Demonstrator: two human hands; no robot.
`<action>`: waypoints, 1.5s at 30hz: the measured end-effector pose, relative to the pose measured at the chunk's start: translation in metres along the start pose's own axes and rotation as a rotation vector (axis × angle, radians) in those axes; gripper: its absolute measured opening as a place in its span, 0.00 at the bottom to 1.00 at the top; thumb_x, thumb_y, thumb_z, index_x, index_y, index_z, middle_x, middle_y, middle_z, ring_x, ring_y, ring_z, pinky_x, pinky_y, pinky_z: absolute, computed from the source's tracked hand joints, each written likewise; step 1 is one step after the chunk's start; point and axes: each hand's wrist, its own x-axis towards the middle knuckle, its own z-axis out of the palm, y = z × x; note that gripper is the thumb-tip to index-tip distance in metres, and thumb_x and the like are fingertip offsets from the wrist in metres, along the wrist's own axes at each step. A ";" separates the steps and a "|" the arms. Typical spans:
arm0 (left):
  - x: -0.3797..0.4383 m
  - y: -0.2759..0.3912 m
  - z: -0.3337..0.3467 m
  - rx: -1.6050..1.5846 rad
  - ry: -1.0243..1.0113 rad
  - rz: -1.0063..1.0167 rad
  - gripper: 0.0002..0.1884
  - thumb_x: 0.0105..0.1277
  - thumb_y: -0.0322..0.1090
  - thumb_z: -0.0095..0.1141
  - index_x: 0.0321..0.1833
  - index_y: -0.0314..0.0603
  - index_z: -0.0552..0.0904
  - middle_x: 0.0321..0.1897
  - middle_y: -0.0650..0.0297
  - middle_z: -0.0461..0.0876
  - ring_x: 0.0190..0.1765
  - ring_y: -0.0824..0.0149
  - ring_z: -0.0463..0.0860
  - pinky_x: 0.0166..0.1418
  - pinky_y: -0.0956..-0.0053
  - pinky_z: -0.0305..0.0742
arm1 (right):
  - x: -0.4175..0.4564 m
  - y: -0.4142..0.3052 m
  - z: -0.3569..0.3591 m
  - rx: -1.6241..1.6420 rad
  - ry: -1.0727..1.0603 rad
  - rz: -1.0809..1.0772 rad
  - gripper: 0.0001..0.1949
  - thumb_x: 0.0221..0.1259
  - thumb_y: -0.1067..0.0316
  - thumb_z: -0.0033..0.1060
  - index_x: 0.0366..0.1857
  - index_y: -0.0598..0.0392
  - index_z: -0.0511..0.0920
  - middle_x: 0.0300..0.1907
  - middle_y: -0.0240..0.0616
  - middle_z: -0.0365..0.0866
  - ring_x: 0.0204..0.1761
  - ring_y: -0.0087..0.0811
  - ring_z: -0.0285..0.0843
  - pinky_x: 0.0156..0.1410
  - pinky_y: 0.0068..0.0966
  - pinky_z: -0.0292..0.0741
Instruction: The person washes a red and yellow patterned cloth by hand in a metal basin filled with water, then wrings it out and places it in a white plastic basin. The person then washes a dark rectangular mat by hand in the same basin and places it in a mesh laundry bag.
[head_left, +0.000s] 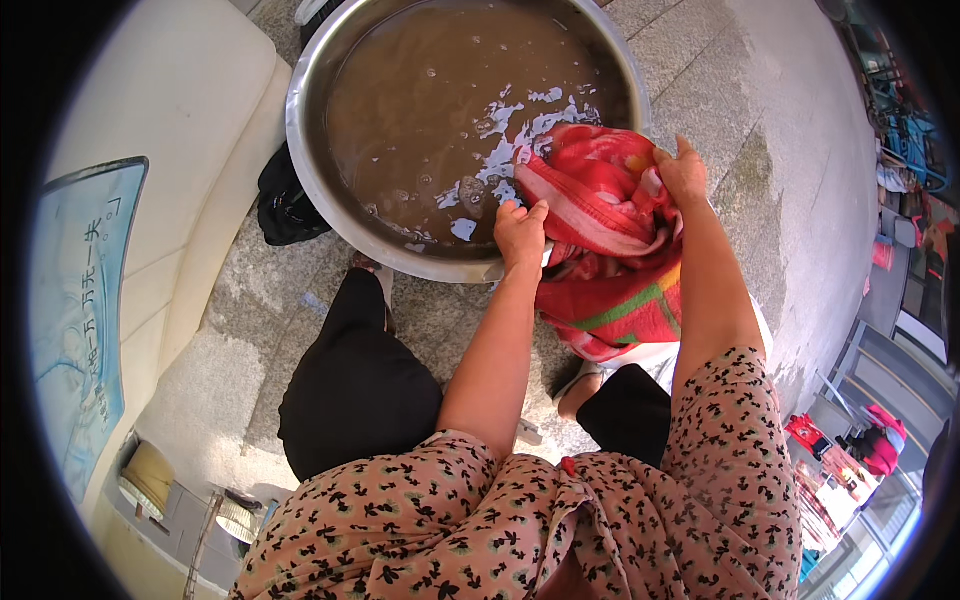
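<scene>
A wet red patterned blanket (600, 202) drapes over the near right rim of a large round metal basin (301, 139). Part of it lies at the surface of the murky brown water (427, 112); a lower fold with green and yellow bands hangs outside. My left hand (521, 234) grips the blanket's left side by the rim, fingers partly hidden. My right hand (682, 171) holds a bunched fold at the upper right. Below the hanging cloth shows part of a white container (649, 354), mostly covered by the blanket and my right arm.
A black cloth or bag (289, 199) lies against the basin's left side. A pale wall with a blue sign (86, 322) bearing writing rises at the left. Wet stone paving (247, 360) surrounds my feet. Assorted household items (847, 457) stand at the far right.
</scene>
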 end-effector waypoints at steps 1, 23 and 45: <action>0.000 0.003 -0.003 -0.081 -0.033 -0.089 0.33 0.59 0.37 0.69 0.62 0.28 0.67 0.52 0.50 0.78 0.52 0.61 0.79 0.57 0.66 0.73 | -0.008 -0.015 0.004 0.101 -0.149 0.065 0.30 0.54 0.47 0.66 0.56 0.58 0.75 0.54 0.51 0.78 0.58 0.47 0.76 0.63 0.39 0.73; 0.014 0.087 0.050 -0.693 -0.641 -0.296 0.50 0.57 0.81 0.39 0.67 0.41 0.71 0.62 0.53 0.76 0.62 0.51 0.76 0.67 0.51 0.70 | -0.157 -0.064 -0.058 -0.040 -0.239 -0.788 0.23 0.46 0.65 0.61 0.51 0.56 0.77 0.51 0.49 0.74 0.55 0.50 0.71 0.64 0.52 0.66; 0.018 0.065 0.038 -0.745 -0.429 -0.220 0.16 0.69 0.43 0.49 0.49 0.38 0.81 0.44 0.56 0.84 0.44 0.58 0.85 0.48 0.64 0.83 | -0.068 -0.110 0.017 0.101 -0.299 -0.148 0.26 0.62 0.44 0.50 0.52 0.54 0.82 0.42 0.55 0.85 0.48 0.45 0.84 0.55 0.38 0.76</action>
